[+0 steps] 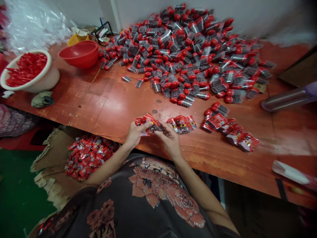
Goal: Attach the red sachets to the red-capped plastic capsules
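Left hand (135, 135) and right hand (168, 137) pinching red foil sachets (143, 120) above orange wooden table (119, 115); white wall (247, 13) behind.

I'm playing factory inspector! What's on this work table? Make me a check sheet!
Surface: long orange-red wooden table top, scuffed.
Things: shiny red foil sachets, with more lying nearby; big heap of clear tubes with red caps behind them.
Clutter: round cream basin of red pieces, red plastic bowl, crumpled grey-green cloth.
Hands: bare left hand and bare right hand, both pinching sachets.
Cables: nothing seen.
Surroundings: torn brown cardboard under a pile of red sachets, green floor, white wall.
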{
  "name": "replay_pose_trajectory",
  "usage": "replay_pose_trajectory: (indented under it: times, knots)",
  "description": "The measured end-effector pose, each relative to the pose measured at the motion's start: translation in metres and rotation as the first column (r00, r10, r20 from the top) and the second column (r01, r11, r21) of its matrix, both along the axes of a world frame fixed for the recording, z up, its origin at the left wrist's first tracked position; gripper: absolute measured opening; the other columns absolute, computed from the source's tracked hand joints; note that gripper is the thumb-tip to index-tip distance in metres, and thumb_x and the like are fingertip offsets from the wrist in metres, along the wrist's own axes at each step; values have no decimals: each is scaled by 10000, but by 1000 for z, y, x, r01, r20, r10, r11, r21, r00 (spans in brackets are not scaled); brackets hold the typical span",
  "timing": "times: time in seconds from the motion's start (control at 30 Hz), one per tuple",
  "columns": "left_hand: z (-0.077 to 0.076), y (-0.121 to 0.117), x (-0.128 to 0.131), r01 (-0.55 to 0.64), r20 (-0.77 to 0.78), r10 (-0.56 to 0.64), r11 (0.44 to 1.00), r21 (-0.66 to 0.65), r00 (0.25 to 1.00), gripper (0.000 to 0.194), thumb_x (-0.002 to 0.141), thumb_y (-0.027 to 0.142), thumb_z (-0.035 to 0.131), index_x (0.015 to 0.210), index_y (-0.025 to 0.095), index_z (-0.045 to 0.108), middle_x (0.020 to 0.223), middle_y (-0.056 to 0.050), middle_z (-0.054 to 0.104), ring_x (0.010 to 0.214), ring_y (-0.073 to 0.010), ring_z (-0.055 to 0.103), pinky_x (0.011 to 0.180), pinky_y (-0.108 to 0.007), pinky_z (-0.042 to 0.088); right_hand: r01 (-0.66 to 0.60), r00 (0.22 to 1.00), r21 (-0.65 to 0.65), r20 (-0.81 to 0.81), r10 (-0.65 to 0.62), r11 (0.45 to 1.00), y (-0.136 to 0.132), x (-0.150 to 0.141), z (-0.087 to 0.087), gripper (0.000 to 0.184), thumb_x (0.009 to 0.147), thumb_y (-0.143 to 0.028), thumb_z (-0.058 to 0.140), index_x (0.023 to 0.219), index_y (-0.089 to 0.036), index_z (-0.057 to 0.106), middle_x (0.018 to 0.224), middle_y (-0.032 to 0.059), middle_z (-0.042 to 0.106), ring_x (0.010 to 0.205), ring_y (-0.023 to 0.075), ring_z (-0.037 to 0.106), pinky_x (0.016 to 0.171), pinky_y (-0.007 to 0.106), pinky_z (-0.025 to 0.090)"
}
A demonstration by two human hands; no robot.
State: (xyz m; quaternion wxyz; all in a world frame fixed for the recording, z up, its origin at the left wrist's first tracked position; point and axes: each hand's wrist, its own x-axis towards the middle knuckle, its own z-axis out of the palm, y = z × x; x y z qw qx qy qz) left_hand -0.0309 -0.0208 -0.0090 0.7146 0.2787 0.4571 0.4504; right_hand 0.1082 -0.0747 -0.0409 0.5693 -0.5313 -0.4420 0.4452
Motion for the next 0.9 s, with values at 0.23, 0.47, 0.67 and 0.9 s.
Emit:
replay_pose_trajectory:
  times: [0.23, 0.47, 0.67, 0.9]
  knots:
    - [-12, -9, 9, 84, 32, -80, 987, -140, 996, 377, 521, 286, 908, 803, 132, 710, 746, -35, 731, 593, -151, 652, 582, -294, 558, 55, 997, -115, 69, -48, 992, 0, 7, -5, 292, 763, -350, 732, 1040, -256, 737, 907, 18, 633, 834, 185, 619, 817, 386, 545]
    - [-27, 11, -12, 32, 161, 2, 978, -207, 987, 323, 626, 109, 796, 934, 111, 699, 921, -134, 757, 811, -239, 722, 776, -383, 579, 220, 724, -105, 684, -91, 970, -9, 36, 9, 366, 840, -411, 657, 1146, -215, 698, 1016, 112, 610, 875, 261, 602, 813, 481, 526]
    - [-31, 16, -14, -62, 162, 89, 984, -169, 983, 284, 621, 109, 807, 886, 122, 707, 845, -64, 749, 727, -161, 702, 728, -294, 571, -40, 731, -26, 681, 47, 999, 13, 0, 20, 301, 923, -354, 550, 1183, -226, 631, 1050, 108, 642, 903, 248, 633, 816, 421, 529]
    - [-28, 36, -30, -206, 208, 214, 977, -62, 954, 279, 564, 193, 880, 785, 114, 728, 752, -48, 741, 643, -132, 677, 648, -245, 548, -290, 697, -9, 684, 218, 957, 79, -33, 9, 402, 909, -201, 489, 1297, -277, 558, 999, 54, 745, 907, 240, 696, 805, 370, 531]
